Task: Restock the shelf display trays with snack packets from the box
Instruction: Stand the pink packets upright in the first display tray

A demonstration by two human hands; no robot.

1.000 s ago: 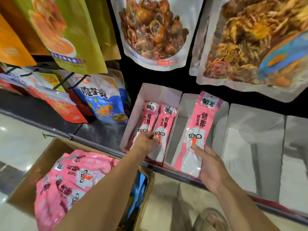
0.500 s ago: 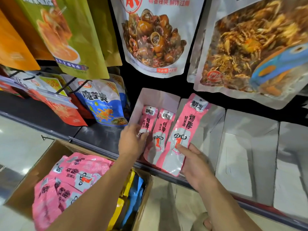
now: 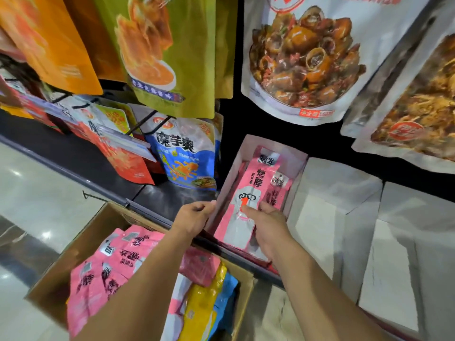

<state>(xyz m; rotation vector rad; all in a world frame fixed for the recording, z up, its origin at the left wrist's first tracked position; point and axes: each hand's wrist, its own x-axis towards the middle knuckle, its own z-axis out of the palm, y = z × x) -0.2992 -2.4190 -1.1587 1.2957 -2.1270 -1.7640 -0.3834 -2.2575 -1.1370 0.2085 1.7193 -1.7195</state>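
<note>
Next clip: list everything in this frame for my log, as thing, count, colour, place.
tray: one, pinkish white, shelf centre
top packet: one, pink, lying in the tray
packet beneath: at least one, pink, at the tray's right side
white trays: at least two, right of the tray
box: one, brown cardboard, lower left
box packets: many pink, some yellow and blue, inside the box
hanging bags: four or more, orange, green, white, above the shelf
lower bags: blue-white and red, left of the tray
floor: pale tiles, left
left hand: fingers curled on the tray's left wall
right hand: pinches the top packet
</note>
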